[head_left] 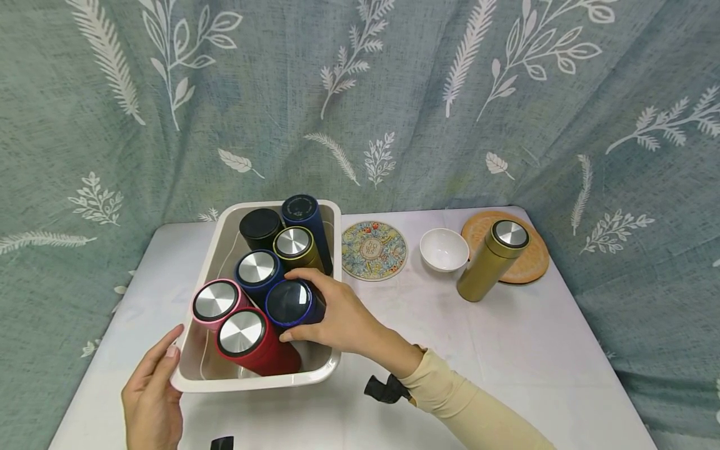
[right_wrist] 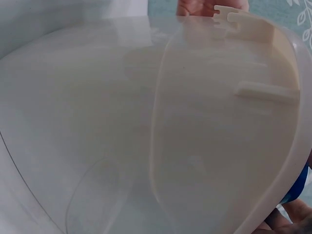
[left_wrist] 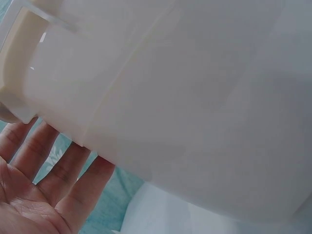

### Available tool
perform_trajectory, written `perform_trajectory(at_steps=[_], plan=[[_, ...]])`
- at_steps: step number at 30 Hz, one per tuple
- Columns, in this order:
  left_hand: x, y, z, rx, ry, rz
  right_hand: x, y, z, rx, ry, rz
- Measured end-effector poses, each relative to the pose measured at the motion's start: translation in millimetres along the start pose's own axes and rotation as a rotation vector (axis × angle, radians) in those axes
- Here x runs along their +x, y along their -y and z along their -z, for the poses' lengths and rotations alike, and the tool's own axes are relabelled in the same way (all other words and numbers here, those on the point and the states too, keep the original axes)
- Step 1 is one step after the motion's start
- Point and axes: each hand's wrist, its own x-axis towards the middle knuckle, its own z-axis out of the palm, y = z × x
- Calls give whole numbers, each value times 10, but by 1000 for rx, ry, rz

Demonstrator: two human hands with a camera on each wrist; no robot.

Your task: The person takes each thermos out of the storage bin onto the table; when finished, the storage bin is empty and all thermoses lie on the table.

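A cream plastic bin (head_left: 264, 384) stands on the table, crowded with several lidded vacuum flasks. My right hand (head_left: 343, 315) reaches over its right side and grips a dark blue flask (head_left: 289, 304) near its glossy lid, thumb on the near side and fingers on the far side. In the right wrist view a bit of blue flask (right_wrist: 296, 187) shows beyond the rim. My left hand (head_left: 153, 390) touches the bin's front left corner; in the left wrist view its fingers (left_wrist: 80, 190) lie straight against the outer wall. A red flask (head_left: 261, 347) leans beside the gripped one.
A pink flask (head_left: 216, 301), another blue one (head_left: 259, 270), a gold one (head_left: 295, 244) and a black one (head_left: 261, 226) share the bin. To its right are a patterned round mat (head_left: 374, 251), a white bowl (head_left: 444, 250), a standing gold flask (head_left: 489, 265) and an orange round mat (head_left: 534, 256).
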Motion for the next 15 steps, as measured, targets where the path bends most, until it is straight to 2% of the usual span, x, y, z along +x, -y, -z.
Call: perform_trajectory(at_steps=[11,15], plan=[[-1,-1,-2,6,-6,-1,5,9,5,-65,2,-11],[2,-2,1,15,-10,-1,11,10,10,-55,9,-15]])
